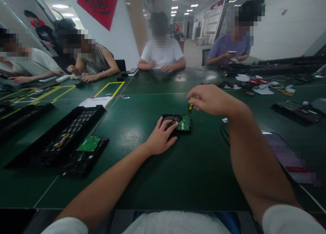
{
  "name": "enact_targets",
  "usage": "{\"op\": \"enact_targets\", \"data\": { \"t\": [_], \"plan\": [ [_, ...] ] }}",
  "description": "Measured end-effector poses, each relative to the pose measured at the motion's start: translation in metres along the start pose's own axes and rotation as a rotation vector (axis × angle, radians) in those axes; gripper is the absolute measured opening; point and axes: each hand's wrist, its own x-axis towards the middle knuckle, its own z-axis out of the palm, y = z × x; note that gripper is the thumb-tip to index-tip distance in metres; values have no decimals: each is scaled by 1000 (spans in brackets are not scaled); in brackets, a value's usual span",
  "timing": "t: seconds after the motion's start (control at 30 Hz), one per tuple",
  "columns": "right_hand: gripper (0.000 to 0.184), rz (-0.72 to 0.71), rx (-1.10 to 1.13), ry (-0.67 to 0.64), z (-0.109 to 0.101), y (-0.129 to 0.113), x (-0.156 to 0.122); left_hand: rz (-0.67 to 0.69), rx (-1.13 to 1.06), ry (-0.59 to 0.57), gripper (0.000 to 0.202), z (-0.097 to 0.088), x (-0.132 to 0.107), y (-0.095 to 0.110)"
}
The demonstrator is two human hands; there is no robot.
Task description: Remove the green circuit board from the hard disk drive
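A hard drive (185,122) with a green circuit board and black casing lies on the dark green table in front of me. My left hand (161,136) rests on its left part, fingers spread over the casing and thumb stretched out over the table. Above the drive's right end, my right hand (207,99) grips a screwdriver (191,106) with a yellow and black handle. The tool stands nearly upright, tip down by the board's far right corner. Whether the tip sits in a screw is too small to tell.
On the left are a second drive with a green board (89,144) and a long black tray (76,127). Another drive (292,108) and a tablet-like screen (287,156) lie to the right. Cables and paper scraps (262,89) litter the far right. Several people sit across the table.
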Motion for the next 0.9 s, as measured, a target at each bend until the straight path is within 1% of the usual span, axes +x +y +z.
{"op": "enact_targets", "data": {
  "t": [0.07,0.13,0.27,0.4,0.63,0.77,0.9],
  "plan": [
    [25,8,10,-22,-1,-1,-1,1,2,1,64,1,0,-1],
    [25,7,8,-17,-1,0,-1,3,3,4,65,2,0,-2],
    [22,4,14,18,0,3,-1,15,14,7,65,3,0,-3],
    [18,14,9,25,0,5,-2,12,23,3,65,2,0,-2],
    [13,-21,-71,44,0,4,-1,4,19,0,64,1,0,-1],
    [15,-16,-63,45,0,3,-1,-6,-13,8,63,1,0,-1],
    [19,-1,-31,9,-3,2,-2,3,9,10,64,2,0,-2]
  ]
}}
